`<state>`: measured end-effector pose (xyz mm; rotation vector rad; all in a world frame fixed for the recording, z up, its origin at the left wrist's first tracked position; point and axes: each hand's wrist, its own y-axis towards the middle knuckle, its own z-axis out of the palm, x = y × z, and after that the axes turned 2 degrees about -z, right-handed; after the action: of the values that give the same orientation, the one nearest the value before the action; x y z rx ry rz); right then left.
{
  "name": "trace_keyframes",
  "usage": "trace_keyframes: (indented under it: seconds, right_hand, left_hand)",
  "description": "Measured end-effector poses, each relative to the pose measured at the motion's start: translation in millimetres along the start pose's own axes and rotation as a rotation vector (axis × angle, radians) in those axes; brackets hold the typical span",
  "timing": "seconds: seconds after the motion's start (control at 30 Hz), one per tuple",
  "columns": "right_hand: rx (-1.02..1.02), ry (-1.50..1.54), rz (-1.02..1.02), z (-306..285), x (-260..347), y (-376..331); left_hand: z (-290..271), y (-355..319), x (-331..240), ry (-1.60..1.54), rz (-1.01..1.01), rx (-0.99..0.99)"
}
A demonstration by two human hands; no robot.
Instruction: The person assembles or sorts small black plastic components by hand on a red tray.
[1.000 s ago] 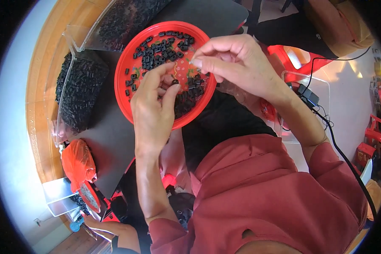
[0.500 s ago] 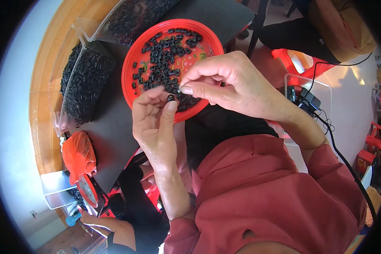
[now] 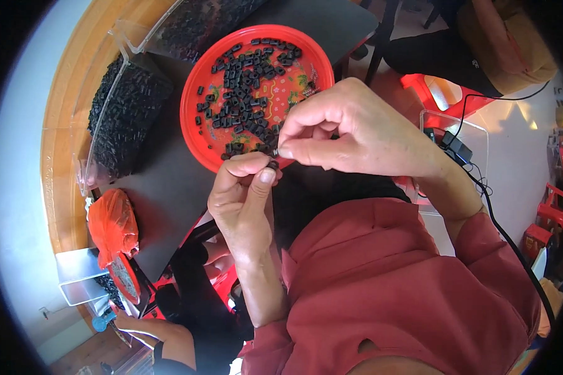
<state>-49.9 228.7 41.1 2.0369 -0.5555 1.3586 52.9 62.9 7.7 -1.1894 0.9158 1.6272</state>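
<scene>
- Pinching, head view: left hand [image 3: 241, 203] has thumb and fingers closed on one black piece [image 3: 273, 164], just off the red tray [image 3: 189, 128], near its 6 o'clock rim.
- Right hand [image 3: 350, 134], at the piece's 1 o'clock: thumb and fingers pinched on a silvery bit [image 3: 277, 152], close by the piece; touching or apart, can't tell.
- Loose black pieces [image 3: 241, 81] spread from the tray's 12 down to 6 o'clock; pale bits [image 3: 313, 76] near 2 o'clock.
- Full clear bin [image 3: 122, 119] on the table [image 3: 162, 178] at the tray's 9 o'clock, second bin [image 3: 200, 25] at 11.
- Progress, my judgement: one piece in work, many left in the tray; can't tell which are finished.
</scene>
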Motion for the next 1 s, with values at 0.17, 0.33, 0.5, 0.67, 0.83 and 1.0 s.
trace_keyframes:
  seconds: [0.17,0.33,0.5,0.67,0.83,1.0]
  right_hand:
    - [0.004,-0.077,-0.014,4,-5,3]
    - [0.043,-0.182,-0.128,10,-12,2]
    - [0.155,0.026,0.061,4,-7,-4]
    - [0.166,0.228,0.200,7,-16,-17]
    - [-0.213,-0.340,-0.001,-22,-36,2]
    - [-0.138,-0.760,-0.091,-24,-44,20]
  left_hand:
    - [-2,1,-3,-0.035,-0.033,-0.004]
    - [-5,-1,0,0.132,-0.018,0.002]
    - [-8,-10,9,0.025,-0.084,0.145]
    - [-10,-15,21,-0.028,-0.144,0.144]
    - [-13,-13,23,-0.148,-0.212,0.163]
    - [-13,-12,20,-0.370,-0.254,0.173]
